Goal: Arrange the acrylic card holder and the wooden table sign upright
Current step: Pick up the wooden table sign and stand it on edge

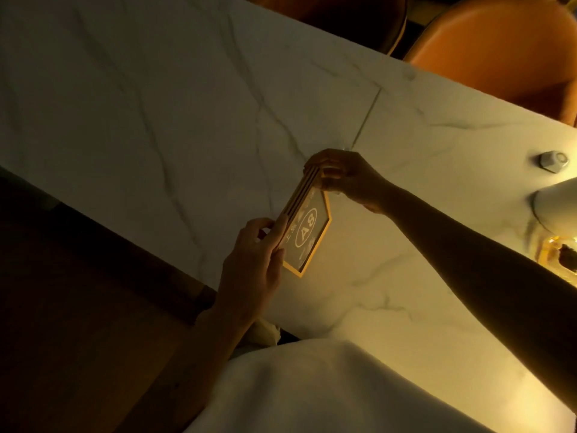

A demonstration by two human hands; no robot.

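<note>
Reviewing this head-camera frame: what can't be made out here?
- Acrylic card holder: not identifiable; dim light.
- Wooden table sign: "A8" reads, smaller print too small; its ends are covered by the left hand and right hand.
- Yellow object: cut off by the right edge.
- Small grey object: too small.

Wooden table sign: yellow-framed, house-shaped panel with "A8" in a white circle, slatted wooden edge along one side. Was tilted over the marble tabletop, gripped at both ends. Acrylic card holder could not be made out separately in dim light.
</note>
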